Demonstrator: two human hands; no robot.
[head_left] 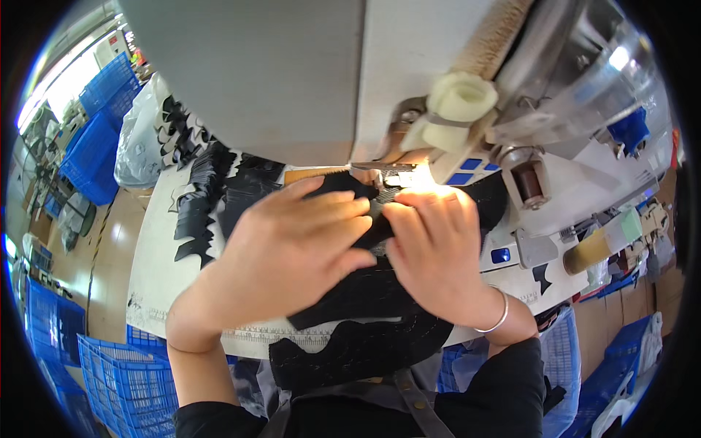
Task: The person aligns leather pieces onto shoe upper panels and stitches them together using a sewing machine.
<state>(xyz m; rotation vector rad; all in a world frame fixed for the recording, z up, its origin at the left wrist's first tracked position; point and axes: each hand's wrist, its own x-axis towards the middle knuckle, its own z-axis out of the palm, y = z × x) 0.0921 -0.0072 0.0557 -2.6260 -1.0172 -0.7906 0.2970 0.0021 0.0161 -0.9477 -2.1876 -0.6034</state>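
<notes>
A black fabric piece (pixel 354 292) lies across the sewing machine's bed, below the bright lamp spot. Above its left part is my left hand (pixel 292 252), slightly blurred, with fingers stretched to the right and thumb apart. My right hand (pixel 438 252) has its bent fingers pressed together on the fabric beside the lit presser foot area. The needle itself cannot be made out. Overhead looms the large pale head of the sewing machine (pixel 292 80). Another black piece with a wavy edge (pixel 358 350) hangs over the table's front edge, near my body.
Black cut pieces (pixel 201 201) are piled on the pale table (pixel 153 270) at the left. A brown thread bobbin (pixel 529 182) sits on the machine's right side. A ruler strip (pixel 277 336) runs along the front edge. Blue crates (pixel 124 372) stand on the floor at both sides.
</notes>
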